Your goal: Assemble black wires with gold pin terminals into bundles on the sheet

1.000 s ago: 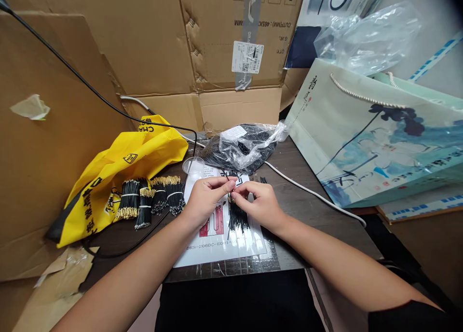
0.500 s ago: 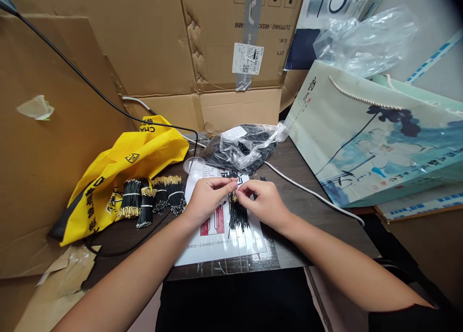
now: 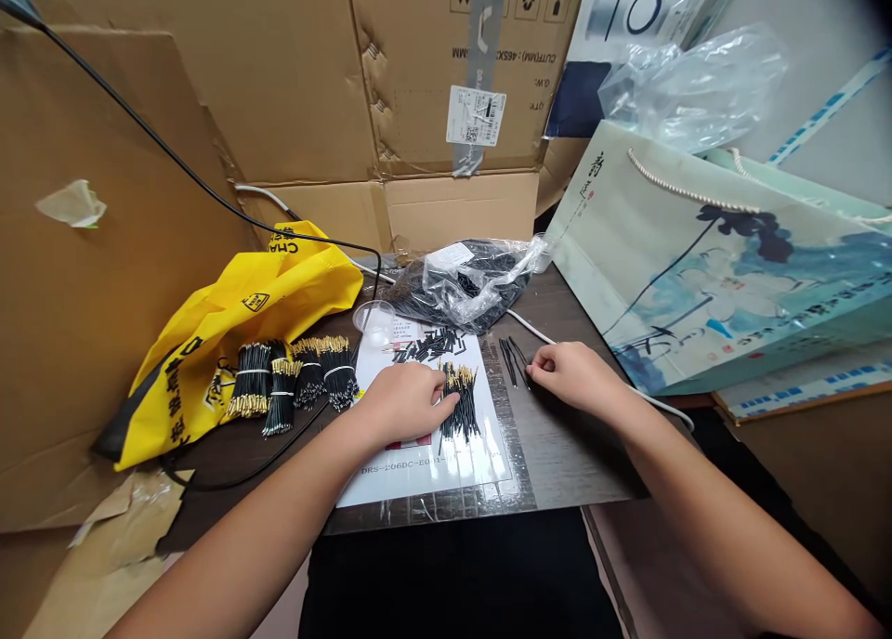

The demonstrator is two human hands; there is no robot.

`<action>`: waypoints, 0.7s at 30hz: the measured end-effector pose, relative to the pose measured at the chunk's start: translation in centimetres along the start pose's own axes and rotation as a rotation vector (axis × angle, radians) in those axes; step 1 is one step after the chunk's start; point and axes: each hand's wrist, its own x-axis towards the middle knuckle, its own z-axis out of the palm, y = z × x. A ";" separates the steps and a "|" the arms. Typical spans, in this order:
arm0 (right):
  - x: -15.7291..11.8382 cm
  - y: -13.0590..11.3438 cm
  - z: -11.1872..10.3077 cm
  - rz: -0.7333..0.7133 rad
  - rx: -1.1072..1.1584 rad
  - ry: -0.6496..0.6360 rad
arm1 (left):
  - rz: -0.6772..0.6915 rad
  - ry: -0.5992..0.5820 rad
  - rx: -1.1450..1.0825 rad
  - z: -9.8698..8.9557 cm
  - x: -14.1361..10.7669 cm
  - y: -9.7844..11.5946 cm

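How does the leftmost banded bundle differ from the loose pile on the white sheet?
The leftmost bundle wears a pale band; the loose pile shows none. The bundle lies by the yellow bag, the pile on the white sheet. The bundle's gold tips show mainly at its near end, the pile's at its far end. Both are gold-tipped black strands.

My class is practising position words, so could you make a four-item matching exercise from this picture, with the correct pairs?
Things
1. Yellow bag
2. Pile of gold-tipped strands
3. Right hand
4. Flower-patterned paper bag

Places
A. On the white printed sheet
B. At the picture's right, beneath the clear plastic
C. At the picture's left, beside the banded bundles
D. Over the dark wood, by a few separate dark strands

Pairs
1-C, 2-A, 3-D, 4-B
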 end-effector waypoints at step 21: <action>2.3 -4.0 -0.9 -0.389 -0.057 0.100 | -0.040 -0.039 -0.373 -0.3 0.3 -0.6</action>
